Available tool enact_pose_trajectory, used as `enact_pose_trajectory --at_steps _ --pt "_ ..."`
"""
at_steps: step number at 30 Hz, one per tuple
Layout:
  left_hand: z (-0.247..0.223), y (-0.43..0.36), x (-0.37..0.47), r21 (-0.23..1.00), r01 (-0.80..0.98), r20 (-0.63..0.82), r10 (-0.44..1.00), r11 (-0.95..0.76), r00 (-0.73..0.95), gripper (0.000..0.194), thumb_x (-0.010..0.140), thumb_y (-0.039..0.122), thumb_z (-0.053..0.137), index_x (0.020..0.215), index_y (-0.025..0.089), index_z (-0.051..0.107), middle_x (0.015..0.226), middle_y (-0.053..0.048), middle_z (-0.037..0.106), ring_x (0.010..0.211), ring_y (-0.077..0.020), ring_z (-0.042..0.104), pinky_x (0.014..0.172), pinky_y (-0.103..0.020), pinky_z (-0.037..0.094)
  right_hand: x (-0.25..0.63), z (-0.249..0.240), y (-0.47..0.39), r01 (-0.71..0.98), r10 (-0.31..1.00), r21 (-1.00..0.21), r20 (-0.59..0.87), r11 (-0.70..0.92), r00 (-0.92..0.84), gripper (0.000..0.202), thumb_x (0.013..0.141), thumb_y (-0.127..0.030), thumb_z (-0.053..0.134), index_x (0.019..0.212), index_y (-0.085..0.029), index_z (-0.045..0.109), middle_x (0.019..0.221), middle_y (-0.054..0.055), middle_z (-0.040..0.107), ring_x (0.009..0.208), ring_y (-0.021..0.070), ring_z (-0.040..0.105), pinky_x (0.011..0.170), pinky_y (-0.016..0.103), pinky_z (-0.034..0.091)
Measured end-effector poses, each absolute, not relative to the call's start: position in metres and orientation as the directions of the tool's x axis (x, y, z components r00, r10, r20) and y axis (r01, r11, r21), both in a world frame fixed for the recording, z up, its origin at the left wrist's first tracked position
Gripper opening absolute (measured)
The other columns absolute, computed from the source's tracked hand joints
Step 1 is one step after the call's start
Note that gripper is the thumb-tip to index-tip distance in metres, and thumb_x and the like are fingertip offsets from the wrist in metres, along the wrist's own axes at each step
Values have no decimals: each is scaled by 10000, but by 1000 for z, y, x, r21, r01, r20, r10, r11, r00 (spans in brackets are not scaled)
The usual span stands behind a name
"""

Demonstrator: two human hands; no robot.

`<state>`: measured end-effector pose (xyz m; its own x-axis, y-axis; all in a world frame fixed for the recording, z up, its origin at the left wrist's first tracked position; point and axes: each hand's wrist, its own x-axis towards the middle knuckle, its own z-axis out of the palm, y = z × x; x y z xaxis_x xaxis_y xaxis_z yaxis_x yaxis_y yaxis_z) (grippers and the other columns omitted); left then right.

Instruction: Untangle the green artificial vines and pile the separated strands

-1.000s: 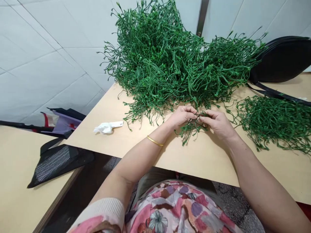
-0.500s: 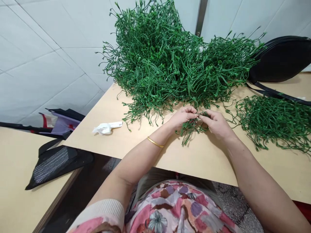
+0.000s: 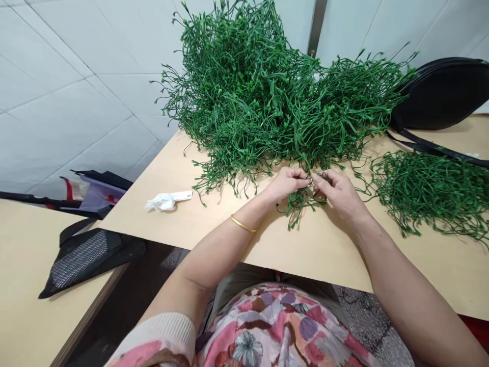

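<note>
Two bare hands meet over a pale wooden table (image 3: 305,250), in the middle of the scene. The left hand (image 3: 287,184) has its thumb and forefinger pressed together, with the other fingers curled, pinching a small bunch of green stems (image 3: 300,204). The right hand (image 3: 338,193) pinches the same bunch from the right with thumb and bent fingers; its fingertips are almost against those of the left. The exact hold at the tips is too small to tell. The bunch hangs toward the near side, its loose ends over the tabletop.

Just beyond the hands, a large heap of green stems (image 3: 260,97) rises against the tiled wall (image 3: 57,102), leaving little room on the far side. To the right, a smaller pile of stems (image 3: 435,193) lies apart from the right hand, with a black bag (image 3: 445,94) behind it. Well to the left is a crumpled white tissue (image 3: 166,201), close to the table's slanting left edge.

A broad strip of pale tabletop runs between the bunch and the near edge, and both forearms cross that edge. Past the left edge, a black mesh pouch (image 3: 82,257) lies on a second table (image 3: 26,244), across a dark gap
</note>
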<state>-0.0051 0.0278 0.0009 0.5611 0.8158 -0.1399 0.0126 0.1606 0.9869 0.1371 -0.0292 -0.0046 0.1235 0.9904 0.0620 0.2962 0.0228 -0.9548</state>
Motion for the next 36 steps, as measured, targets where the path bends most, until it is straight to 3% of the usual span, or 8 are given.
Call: enact_pose_trajectory --at_steps 3,7,13,19,25,30,36 --pt "2 28 -5 938 -68 -240 779 339 579 171 612 80 665 592 128 502 489 55 488 442 -41 447 502 -196 345 136 -4 -31 296 996 -955 34 8 83 384 668 -528 693 717 -174 552 627 -26 533 569 100 448 523 250 337" --pt "3 30 -8 889 -70 -322 727 452 607 190 603 65 683 605 125 503 519 25 560 482 -84 565 551 -222 437 138 -1 -31 123 998 -991 -55 -57 15 360 618 -483 729 695 -167 575 624 -23 539 564 97 472 534 251 375" --pt "5 33 -12 936 17 -288 734 353 615 212 648 126 693 590 125 489 509 3 568 517 -114 598 505 -203 379 145 0 -28 105 989 -987 -113 -123 95 249 591 -360 719 630 -179 552 588 -20 538 547 91 473 529 240 381" --pt "4 28 -7 969 60 -235 813 241 533 199 627 120 663 561 135 476 437 65 446 400 -36 395 433 -184 224 138 5 -32 86 995 -994 -62 -68 73 221 613 -328 675 750 -170 604 689 3 608 622 118 528 597 265 420" --pt "2 24 -8 989 98 -144 762 106 631 150 631 143 645 531 115 538 457 50 459 449 -40 383 483 -207 266 137 -3 -30 182 992 -980 -56 -76 115 210 592 -232 585 792 -168 596 672 -7 579 603 138 528 550 274 404" --pt "0 28 -6 986 96 -169 763 139 623 154 661 121 610 546 124 508 466 46 457 446 -47 404 481 -208 277 146 -4 -29 341 998 -938 -59 -62 19 214 609 -217 581 810 -165 632 659 -2 590 620 141 513 567 276 384" --pt "1 29 -6 980 92 -194 769 175 609 199 688 134 606 565 143 450 464 58 422 416 -41 380 450 -203 245 148 5 -31 292 997 -954 -71 -73 17 185 616 -206 587 783 -161 651 650 2 585 614 124 482 568 265 370"
